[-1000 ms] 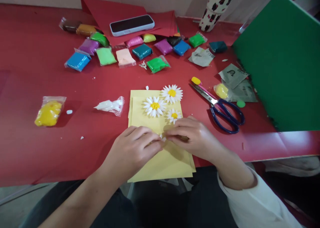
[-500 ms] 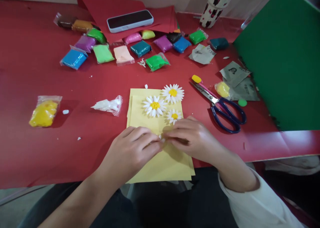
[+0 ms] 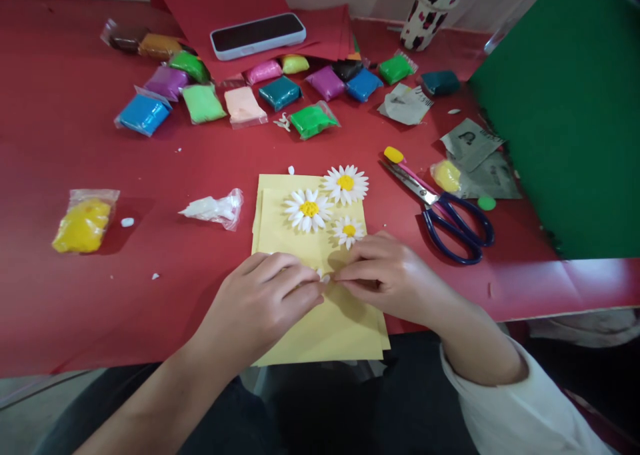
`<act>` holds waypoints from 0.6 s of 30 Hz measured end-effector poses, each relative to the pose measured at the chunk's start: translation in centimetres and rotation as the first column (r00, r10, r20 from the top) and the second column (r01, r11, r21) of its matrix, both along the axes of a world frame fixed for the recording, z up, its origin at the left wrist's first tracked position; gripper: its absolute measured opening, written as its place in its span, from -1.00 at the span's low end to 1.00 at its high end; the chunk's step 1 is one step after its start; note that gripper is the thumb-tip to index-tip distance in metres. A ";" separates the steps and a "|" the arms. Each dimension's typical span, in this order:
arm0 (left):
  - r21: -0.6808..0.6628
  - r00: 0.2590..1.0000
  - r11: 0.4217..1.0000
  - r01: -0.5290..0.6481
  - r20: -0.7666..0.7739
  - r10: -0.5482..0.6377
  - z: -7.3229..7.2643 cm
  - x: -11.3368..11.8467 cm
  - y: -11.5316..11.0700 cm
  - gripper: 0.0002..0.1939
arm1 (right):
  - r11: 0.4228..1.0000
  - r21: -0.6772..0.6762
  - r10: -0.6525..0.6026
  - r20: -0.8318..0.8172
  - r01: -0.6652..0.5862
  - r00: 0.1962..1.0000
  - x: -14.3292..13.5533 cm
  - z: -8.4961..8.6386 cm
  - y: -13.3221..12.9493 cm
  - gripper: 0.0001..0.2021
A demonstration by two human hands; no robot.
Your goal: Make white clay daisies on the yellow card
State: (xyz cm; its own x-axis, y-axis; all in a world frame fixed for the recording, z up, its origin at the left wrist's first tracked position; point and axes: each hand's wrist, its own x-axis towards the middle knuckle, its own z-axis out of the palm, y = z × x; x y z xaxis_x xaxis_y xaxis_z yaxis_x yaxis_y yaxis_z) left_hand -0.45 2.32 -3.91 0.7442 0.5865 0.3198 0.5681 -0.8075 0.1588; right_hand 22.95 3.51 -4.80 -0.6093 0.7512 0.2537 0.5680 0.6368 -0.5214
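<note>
Two hands meet at white petals over yellow paper

The left hand (image 3: pixel 265 302) and the right hand (image 3: pixel 390 272) come in over the yellow paper (image 3: pixel 345 335), their fingertips almost meeting. A few small white petals (image 3: pixel 325 279) show in the narrow gap between them, about midway between the paper's near and far edges. The left fingers are bent, their tips against or just beside the petals; I cannot tell whether they pinch one. The right thumb and forefinger draw close at the tips, by the petals' right side; whether they are clamped on anything is hidden.

Toward the paper's far right corner are three white daisies with yellow middles: one large daisy (image 3: pixel 309 210) near the far edge, another daisy (image 3: pixel 346 183) at the corner itself, and a small daisy (image 3: pixel 348 230) by the right edge, just beside the right hand. The paper reaches the near edge of the red table (image 3: pixel 165 162).

Left of the paper's left edge lie a bag of white clay (image 3: pixel 215 210) and, farther off, a bag of yellow clay (image 3: pixel 84 225). Scissors (image 3: pixel 425 197) lie beyond its right edge. Toward the table's far edge, a phone (image 3: pixel 257 35) rests on red paper (image 3: pixel 320 38)
</note>
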 end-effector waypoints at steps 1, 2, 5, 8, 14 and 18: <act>0.002 1.000 1.000 0.001 -0.001 -0.001 0.0 0.0 0.0 -0.90 | 1.000 0.002 0.001 0.000 -0.002 1.000 0.0 0.0 0.0 -0.82; 0.004 1.000 1.000 0.002 0.000 -0.002 0.0 0.0 0.0 -0.90 | 1.000 -0.001 0.004 -0.001 -0.004 1.000 0.0 0.0 0.0 -0.83; 0.014 1.000 1.000 0.007 0.008 -0.007 -0.1 0.0 0.0 -0.91 | 1.000 -0.002 0.009 -0.010 -0.009 1.000 0.0 0.0 0.0 -0.84; 0.020 1.000 1.000 0.008 0.007 -0.008 -0.1 0.0 0.0 -0.92 | 1.000 0.001 0.006 -0.006 -0.006 1.000 0.0 0.1 0.0 -0.83; 0.014 0.996 1.000 -0.007 0.090 0.006 0.2 -0.4 0.1 -0.82 | 0.999 -0.030 -0.028 -0.043 0.027 0.999 -0.1 0.2 -0.1 -0.90; 0.001 0.995 0.997 -0.083 0.057 0.083 0.5 -1.1 0.6 -0.81 | 0.999 -0.007 -0.032 0.028 0.032 0.999 -0.5 0.3 -0.2 -0.91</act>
State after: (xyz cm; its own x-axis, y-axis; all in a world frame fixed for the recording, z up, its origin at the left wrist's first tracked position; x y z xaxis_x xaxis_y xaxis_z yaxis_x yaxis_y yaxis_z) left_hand -1.57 2.87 -3.46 0.6737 0.6442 0.3622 0.6231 -0.7586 0.1903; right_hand 22.46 3.34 -4.51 -0.5917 0.7723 0.2313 0.6021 0.6142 -0.5102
